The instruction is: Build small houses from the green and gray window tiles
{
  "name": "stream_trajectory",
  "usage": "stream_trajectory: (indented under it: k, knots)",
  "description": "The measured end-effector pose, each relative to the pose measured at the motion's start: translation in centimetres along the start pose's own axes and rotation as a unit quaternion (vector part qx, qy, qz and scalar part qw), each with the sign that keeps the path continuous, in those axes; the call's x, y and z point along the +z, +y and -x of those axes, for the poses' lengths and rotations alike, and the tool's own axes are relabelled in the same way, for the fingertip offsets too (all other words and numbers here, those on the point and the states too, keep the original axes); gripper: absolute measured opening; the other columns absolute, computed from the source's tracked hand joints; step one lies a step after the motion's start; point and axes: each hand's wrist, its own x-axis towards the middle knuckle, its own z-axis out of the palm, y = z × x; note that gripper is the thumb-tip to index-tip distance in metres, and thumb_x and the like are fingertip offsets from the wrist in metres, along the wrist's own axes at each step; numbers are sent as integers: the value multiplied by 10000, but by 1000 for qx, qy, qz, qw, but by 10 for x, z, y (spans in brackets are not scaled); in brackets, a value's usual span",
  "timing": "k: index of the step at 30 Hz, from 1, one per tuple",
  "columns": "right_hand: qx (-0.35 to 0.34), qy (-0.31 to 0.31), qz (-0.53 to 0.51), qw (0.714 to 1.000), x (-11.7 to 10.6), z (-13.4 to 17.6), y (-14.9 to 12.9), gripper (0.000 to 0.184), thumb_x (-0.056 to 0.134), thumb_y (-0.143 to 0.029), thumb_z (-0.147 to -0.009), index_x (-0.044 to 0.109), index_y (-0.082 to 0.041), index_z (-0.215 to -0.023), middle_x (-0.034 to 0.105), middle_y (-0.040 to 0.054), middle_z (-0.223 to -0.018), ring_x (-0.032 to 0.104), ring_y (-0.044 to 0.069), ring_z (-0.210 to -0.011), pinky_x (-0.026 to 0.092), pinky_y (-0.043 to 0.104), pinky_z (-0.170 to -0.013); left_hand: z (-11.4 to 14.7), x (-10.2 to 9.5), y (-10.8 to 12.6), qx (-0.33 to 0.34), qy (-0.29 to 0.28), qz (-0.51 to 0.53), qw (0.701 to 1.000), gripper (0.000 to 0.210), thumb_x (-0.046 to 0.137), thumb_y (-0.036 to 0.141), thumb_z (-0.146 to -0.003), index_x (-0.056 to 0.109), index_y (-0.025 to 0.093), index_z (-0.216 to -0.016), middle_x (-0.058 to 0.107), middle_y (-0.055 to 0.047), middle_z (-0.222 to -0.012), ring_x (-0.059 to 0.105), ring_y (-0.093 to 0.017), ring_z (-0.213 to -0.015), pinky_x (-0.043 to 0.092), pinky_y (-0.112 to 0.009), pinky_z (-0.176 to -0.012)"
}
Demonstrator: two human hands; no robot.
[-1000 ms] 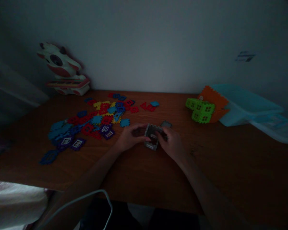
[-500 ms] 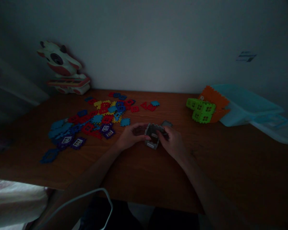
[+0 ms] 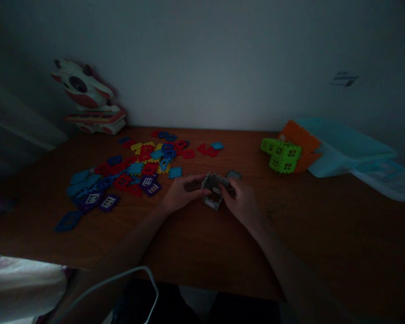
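Between my hands is a small grey box of interlocking building panels (image 3: 211, 204), its top uncovered and a light window shape on its near side. My left hand (image 3: 182, 193) grips the left wall, thumb at the near edge and fingers behind. Around the right wall my right hand (image 3: 239, 198) is closed, with its thumb reaching over the rim. A loose grey panel (image 3: 234, 173) lies flat just behind my right hand. Dim light hides the fingertips behind the box.
Many flat panels in red, blue, yellow and purple (image 3: 148, 168) are spread over the left of the wooden table (image 3: 195, 252). A green block house (image 3: 285, 157), an orange panel (image 3: 299, 139) and a light blue bin (image 3: 344, 148) stand right. A cow toy keyboard (image 3: 94, 118) sits back left.
The view has shifted very slightly. Both hands keep their hold on the grey box, which has barely moved or tilted.
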Motion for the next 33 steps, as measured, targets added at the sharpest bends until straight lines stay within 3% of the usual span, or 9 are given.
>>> stream_trajectory:
  k: [5, 10, 19, 33]
  knots:
    - [10, 9, 21, 1000, 3, 2, -3, 114, 556, -262, -935, 636, -195, -890, 683, 54, -760, 648, 178, -649, 480, 274, -601, 3, 4, 2, 49, 21, -124, 991, 371, 674, 371, -868, 725, 173, -1178, 775, -64, -1063, 722, -200, -927, 583, -320, -842]
    - [4, 2, 30, 1000, 5, 4, -6, 121, 544, -252, -943, 628, -186, -885, 659, 56, -769, 638, 179, -659, 484, 283, -607, 4, 9, 3, 70, 48, -148, 985, 321, 583, 375, -928, 747, 181, -1125, 778, -48, -1049, 714, -201, -938, 565, -303, -854]
    - [-5, -13, 41, 999, 7, 4, -10, 114, 532, -219, -941, 644, -199, -941, 674, 74, -841, 656, 190, -725, 520, 301, -662, 7, 13, 10, 64, 108, -165, 978, 333, 550, 404, -942, 766, 181, -1061, 776, -24, -946, 697, -187, -847, 568, -275, -769]
    - [4, -8, 31, 999, 8, 5, -9, 113, 520, -238, -949, 616, -201, -902, 653, 65, -822, 644, 176, -683, 504, 289, -619, 7, 15, 5, 64, 86, -217, 970, 302, 520, 352, -952, 749, 168, -1025, 752, -28, -858, 662, -166, -754, 523, -254, -695]
